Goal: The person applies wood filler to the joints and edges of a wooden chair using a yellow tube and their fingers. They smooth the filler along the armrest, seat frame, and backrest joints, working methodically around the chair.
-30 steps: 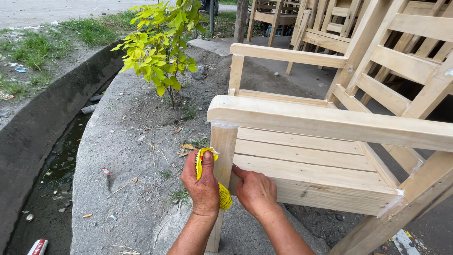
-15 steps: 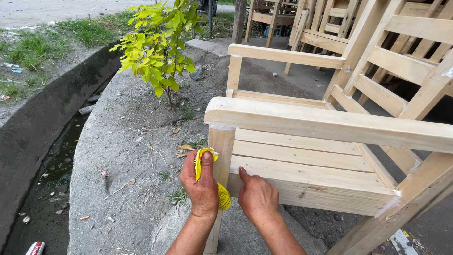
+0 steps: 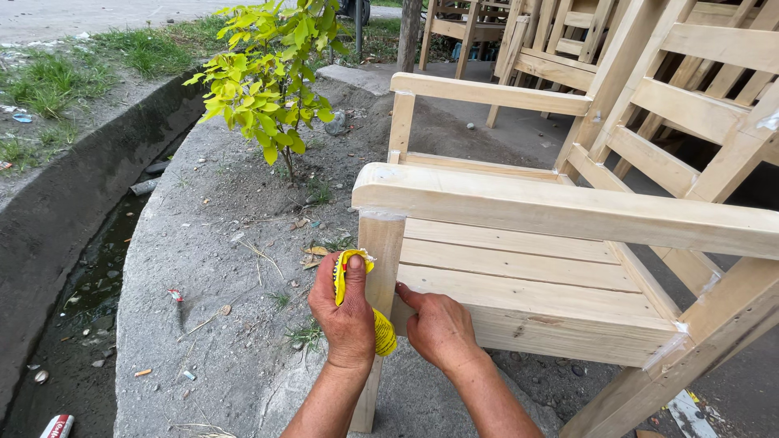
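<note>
The tube (image 3: 357, 280) in my left hand (image 3: 349, 320) is bright yellow with a touch of red near its tip. Just beside it, the chair (image 3: 519, 268) is pale, unpainted wood with faint brown grain. Beyond the chair, the little shrub (image 3: 268, 73) is yellow-green. Below the chair the ground (image 3: 211, 308) is dusty grey, and the ditch (image 3: 73, 324) is dark, nearly black.

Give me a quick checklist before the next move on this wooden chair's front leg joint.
1. Left hand grips the squeezed yellow tube: ok.
2. Tube tip at the pale wooden front leg: ok.
3. Right hand fingertip on the seam between the leg and the seat rail: ok.
4. Filler coming out: cannot tell.
5. Chair standing steady on the concrete ground: ok.
</note>
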Demonstrator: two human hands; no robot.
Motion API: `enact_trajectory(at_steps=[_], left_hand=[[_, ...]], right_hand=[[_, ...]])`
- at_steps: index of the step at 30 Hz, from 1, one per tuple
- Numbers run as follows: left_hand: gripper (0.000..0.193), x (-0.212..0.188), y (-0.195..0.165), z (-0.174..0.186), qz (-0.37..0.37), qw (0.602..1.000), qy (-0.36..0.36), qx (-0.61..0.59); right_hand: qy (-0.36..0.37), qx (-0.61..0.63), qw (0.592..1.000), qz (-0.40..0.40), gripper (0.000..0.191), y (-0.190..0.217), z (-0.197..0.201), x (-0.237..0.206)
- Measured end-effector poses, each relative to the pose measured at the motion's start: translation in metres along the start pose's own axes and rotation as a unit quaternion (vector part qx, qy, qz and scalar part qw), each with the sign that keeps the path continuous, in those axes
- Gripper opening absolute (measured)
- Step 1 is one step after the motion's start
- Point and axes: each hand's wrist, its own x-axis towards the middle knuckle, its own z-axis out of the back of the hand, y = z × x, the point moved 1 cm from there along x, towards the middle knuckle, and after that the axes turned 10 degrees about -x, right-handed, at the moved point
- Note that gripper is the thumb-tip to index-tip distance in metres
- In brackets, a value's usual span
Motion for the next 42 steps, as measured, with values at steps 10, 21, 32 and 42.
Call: enact_trajectory(at_steps=[10,21,32,42], left_hand=[[0.027,-0.003,0.0,0.005,-0.003,1.0,0.003,-0.009],[0.027,-0.004,-0.005,0.008,-0.008,1.0,-0.001,0.019],[0.025,-0.007,-0.013,0.009,-0.02,1.0,0.001,0.022],[0.023,-0.019,-0.014,0.013,0.005,0.983,0.096,0.155]], right_hand=[[-0.054,0.032,0.998,0.032,0.046,-0.009,-0.009,-0.019],[-0.045,-0.021,0.999,-0.008,0.062,0.013,-0.027,-0.01],[0.128,0.614,0.772,-0.101,0.064,-0.026,-0.033,0.003],[0.125,0.56,0.815,-0.082,0.069,-0.011,-0.038,-0.006]])
